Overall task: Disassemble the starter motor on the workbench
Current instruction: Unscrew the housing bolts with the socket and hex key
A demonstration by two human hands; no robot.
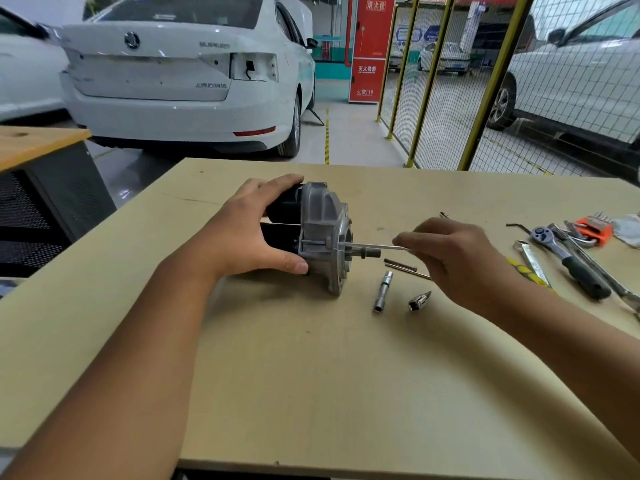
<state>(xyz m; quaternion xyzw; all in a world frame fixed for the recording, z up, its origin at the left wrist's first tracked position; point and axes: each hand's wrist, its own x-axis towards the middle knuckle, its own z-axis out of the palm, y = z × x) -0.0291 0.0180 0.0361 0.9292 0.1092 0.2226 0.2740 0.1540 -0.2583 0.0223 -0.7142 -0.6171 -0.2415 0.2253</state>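
The starter [313, 233] is lying on its side near the middle of the bench [311, 393], silver flange facing right, black body to the left. The black body is gripped by the left hand [249, 233], fingers curled over the top and thumb underneath. A long bolt [372, 247] is pinched at its outer end by the right hand [453, 258]; the bolt's other end is seen at the flange, level with the shaft. Another bolt [400, 265] is lying on the bench just right of the flange. A long socket [382, 291] and a short socket [419, 301] are set nearby. A ratchet [568, 259], wrenches and an orange hex-key set [594, 230] are spread at the right edge.
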